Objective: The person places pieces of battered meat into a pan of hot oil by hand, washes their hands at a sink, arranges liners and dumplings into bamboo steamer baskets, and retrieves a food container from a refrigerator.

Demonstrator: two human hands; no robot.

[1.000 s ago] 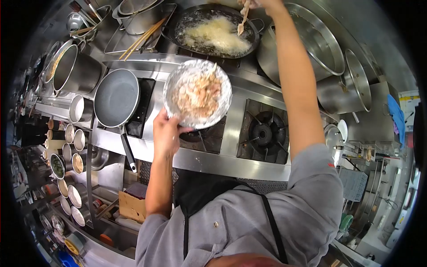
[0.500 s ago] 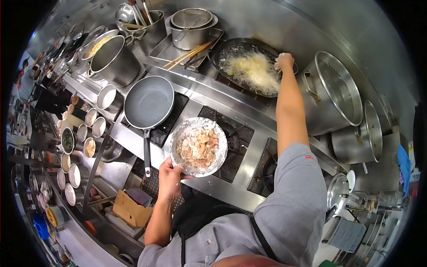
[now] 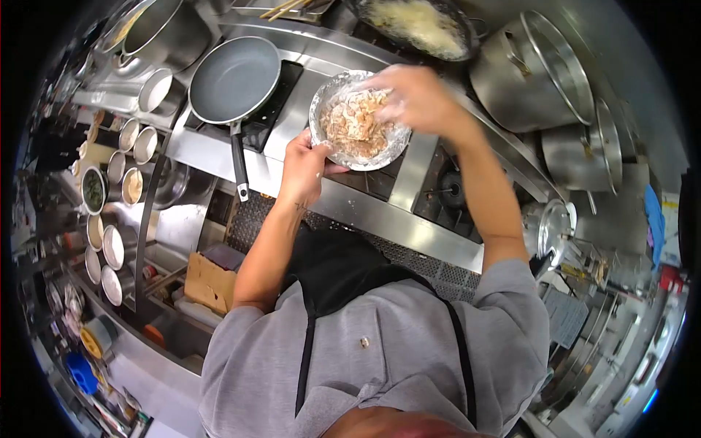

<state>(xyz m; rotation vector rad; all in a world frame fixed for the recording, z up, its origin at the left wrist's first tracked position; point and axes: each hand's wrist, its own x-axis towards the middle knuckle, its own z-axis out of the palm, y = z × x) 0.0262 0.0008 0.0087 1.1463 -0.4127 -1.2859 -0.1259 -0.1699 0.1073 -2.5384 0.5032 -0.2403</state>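
My left hand (image 3: 302,169) grips the near-left rim of a metal bowl (image 3: 372,162), thumb on the edge and fingers underneath. Floury, battered-looking pieces of raw food (image 3: 354,128), perhaps meat, fill the bowl, and its inner wall is smeared white. Over the bowl's right side is my right hand (image 3: 418,101), blurred by motion. Its fingertips reach the floury pieces; whether they hold any is unclear. Beyond the bowl, pale food bubbles in oil (image 3: 416,25) inside a dark wok (image 3: 463,38), partly cut off by the top edge of view.
A grey frying pan (image 3: 235,80) lies left of the bowl, handle toward me. Large steel pots (image 3: 526,80) stand at the right, another pot (image 3: 171,33) at upper left. Several small containers (image 3: 113,247) line the left side. Chopsticks (image 3: 281,9) lie at the top.
My right hand has come back from the wok to the bowl. The view has tipped downward, so the stove sits higher in it. My left hand keeps hold of the bowl.
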